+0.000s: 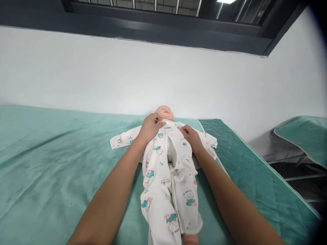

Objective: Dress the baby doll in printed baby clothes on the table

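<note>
A baby doll (164, 112) lies on its back on a green sheet, its head towards the wall. White printed trousers (158, 177) cover its legs and reach up over its chest; a bare foot shows at the lower edge. Under them a white printed top (125, 137) has its sleeves spread to both sides. My left hand (151, 126) is closed at the upper left of the trousers by the doll's neck, thumb and fingers on the cloth edge. My right hand (191, 136) has its fingers bent onto the upper right edge of the trousers.
The green sheet (63, 163) spreads left; a darker quilted pad (245, 173) lies at the right. Behind stands a white wall (102, 75) below a dark window frame (153, 29). Another green-covered surface (306, 136) on metal bars is at far right.
</note>
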